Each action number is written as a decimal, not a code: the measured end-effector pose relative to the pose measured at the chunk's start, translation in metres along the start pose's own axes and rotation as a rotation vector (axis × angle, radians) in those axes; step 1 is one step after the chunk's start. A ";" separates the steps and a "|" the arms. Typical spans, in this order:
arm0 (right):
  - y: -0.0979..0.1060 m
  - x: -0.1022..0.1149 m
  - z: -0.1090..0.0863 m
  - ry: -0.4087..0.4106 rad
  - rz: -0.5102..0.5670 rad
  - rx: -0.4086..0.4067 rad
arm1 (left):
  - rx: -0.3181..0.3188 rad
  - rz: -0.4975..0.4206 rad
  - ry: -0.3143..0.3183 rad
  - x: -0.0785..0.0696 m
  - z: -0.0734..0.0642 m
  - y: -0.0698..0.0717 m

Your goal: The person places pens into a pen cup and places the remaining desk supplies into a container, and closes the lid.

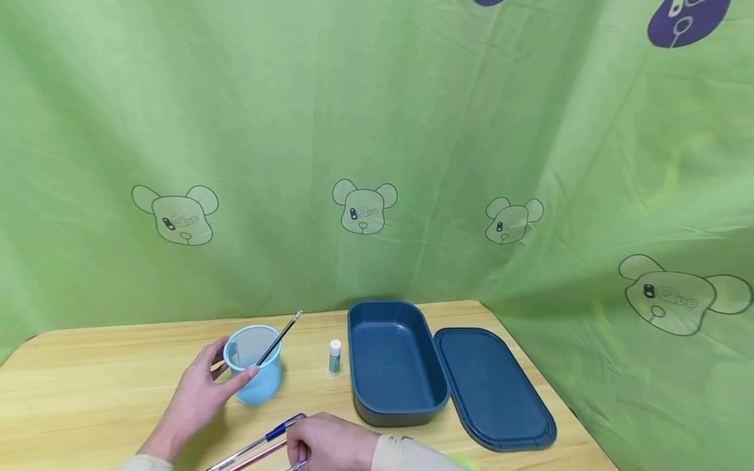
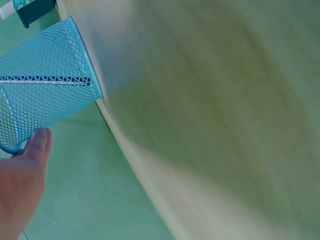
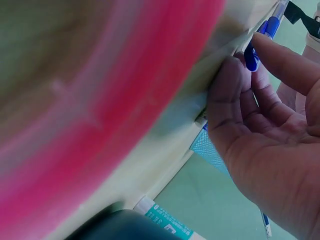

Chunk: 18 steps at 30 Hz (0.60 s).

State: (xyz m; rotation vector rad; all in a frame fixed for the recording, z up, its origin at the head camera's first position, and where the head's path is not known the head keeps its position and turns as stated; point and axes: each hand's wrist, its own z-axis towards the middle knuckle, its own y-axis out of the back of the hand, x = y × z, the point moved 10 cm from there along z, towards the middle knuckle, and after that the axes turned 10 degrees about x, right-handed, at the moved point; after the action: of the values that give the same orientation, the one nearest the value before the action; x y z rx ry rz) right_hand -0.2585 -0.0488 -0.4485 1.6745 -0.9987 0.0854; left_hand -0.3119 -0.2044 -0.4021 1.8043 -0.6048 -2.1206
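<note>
Nearest, on this side of the mesh cup [image 1: 259,387], the right hand [image 1: 331,442] pinches a blue-capped pen [image 3: 252,58]; the left hand [image 1: 200,391] grasps the cup. A firm pinch, raised clear of the pink pen [image 1: 259,455] before the cup, should probably lift cleanly.

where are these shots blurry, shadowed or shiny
Head: fairly sharp, a small glint inside the dark blue box. Left wrist: tabletop blurred, crossed by a broad soft shadow; mesh cup crisper. Right wrist: pink curved thing badly blurred, the right hand clearer.
</note>
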 end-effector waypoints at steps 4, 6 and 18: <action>0.001 0.000 -0.004 -0.007 0.019 -0.007 | -0.003 0.007 -0.008 0.000 0.001 0.000; 0.004 0.002 -0.007 0.008 -0.003 -0.017 | -0.002 0.009 -0.008 0.000 0.001 0.000; 0.036 0.012 -0.035 0.051 0.063 -0.157 | -0.010 0.008 -0.015 -0.002 0.001 0.001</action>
State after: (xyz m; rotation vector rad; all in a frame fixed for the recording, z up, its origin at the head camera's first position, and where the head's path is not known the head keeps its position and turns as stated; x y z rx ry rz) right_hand -0.2589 -0.0274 -0.4020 1.4912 -0.9943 0.0893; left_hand -0.3127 -0.2045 -0.3998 1.7789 -0.6037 -2.1304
